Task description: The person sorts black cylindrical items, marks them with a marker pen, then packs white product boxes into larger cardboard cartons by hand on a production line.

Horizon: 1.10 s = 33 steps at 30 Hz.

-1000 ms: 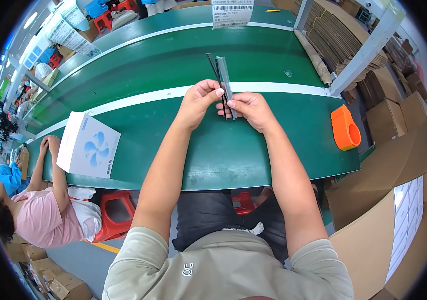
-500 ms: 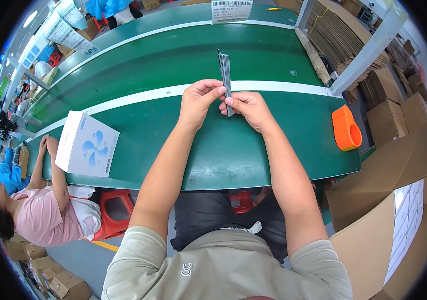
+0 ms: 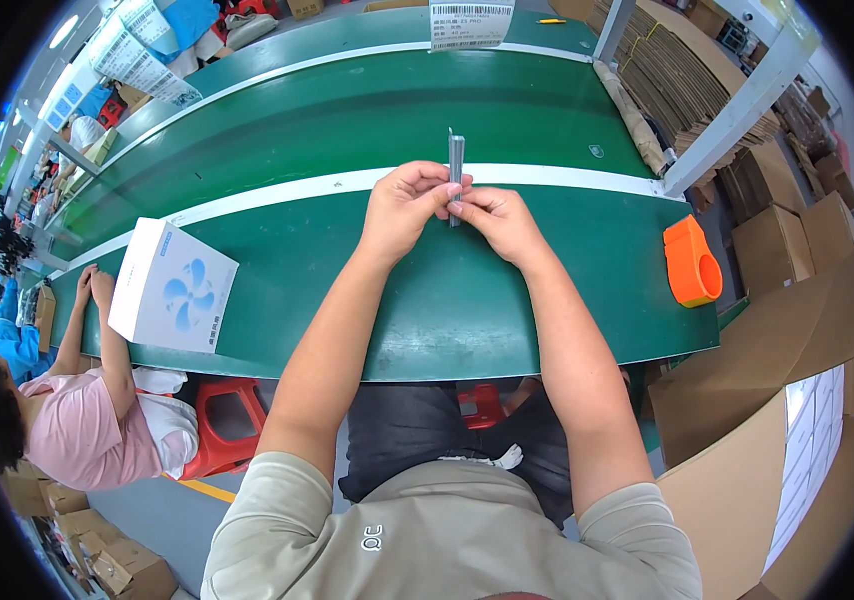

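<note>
Head view | forearms [image 3: 322, 345] angled inward | left hand [image 3: 405, 212], right hand [image 3: 503, 224] close together | both pinching upright grey strips [image 3: 457, 153]

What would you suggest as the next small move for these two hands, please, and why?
Perhaps steady the slim grey bundle with the left hand before easing off the right hand, since both grip its lower half and its upper part sticks up unsupported.
</note>
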Each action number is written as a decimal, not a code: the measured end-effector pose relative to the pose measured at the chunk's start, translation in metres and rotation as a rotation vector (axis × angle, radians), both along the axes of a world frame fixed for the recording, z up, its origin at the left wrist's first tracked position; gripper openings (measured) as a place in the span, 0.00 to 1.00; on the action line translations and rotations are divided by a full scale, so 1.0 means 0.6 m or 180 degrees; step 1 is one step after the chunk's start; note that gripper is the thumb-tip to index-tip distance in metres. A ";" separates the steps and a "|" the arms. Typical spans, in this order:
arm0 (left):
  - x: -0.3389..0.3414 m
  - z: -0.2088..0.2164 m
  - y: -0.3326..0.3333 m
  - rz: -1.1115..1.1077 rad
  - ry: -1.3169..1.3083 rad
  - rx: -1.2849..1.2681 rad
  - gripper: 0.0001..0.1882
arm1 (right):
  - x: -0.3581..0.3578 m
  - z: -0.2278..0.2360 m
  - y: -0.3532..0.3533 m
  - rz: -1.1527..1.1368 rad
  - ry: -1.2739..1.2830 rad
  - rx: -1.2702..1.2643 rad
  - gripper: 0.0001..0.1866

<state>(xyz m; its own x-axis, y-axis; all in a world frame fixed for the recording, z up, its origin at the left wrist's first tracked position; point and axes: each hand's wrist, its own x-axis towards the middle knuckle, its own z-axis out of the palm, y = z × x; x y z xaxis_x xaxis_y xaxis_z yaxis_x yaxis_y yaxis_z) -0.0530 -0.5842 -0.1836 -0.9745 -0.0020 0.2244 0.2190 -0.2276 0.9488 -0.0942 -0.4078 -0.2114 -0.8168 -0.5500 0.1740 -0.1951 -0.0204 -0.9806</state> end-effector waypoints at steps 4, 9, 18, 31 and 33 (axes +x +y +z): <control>-0.006 -0.007 0.001 0.0012 0.0001 -0.0202 0.11 | -0.004 0.000 0.000 -0.0043 0.0072 0.0263 0.11; 0.008 -0.003 0.009 0.0109 0.0295 -0.0402 0.22 | 0.005 0.004 0.002 -0.0068 0.0134 0.0436 0.11; 0.026 0.037 -0.001 0.0639 0.1537 -0.1527 0.34 | 0.007 -0.002 -0.002 0.0075 0.0145 0.0348 0.12; 0.018 0.044 0.000 0.0630 0.1501 -0.1105 0.23 | -0.002 0.000 -0.003 0.0079 0.0183 0.0378 0.11; 0.016 0.038 -0.014 0.0701 0.1942 -0.1739 0.24 | 0.000 -0.003 -0.004 0.0112 0.0265 0.0430 0.11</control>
